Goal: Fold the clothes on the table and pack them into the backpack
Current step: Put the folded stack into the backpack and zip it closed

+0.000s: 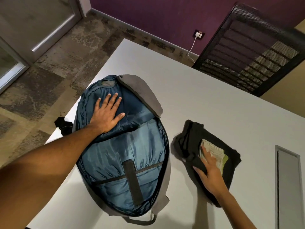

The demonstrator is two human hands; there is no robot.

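A grey backpack (145,90) lies unzipped on the white table, its blue lining (118,156) showing. My left hand (107,113) presses flat on the folded-back blue flap, fingers spread. To the right lies a folded black garment (227,166) with a pale printed patch. My right hand (210,171) rests on top of it, fingers over the print and thumb at the near edge of the fabric. Whether it grips the cloth cannot be told.
A white table (214,100) carries everything. A black cloth piece (63,123) hangs at its left edge. A grey cable slot (288,187) is set into the table at right. A black mesh chair (247,50) stands behind the far edge, near a wall socket (198,35).
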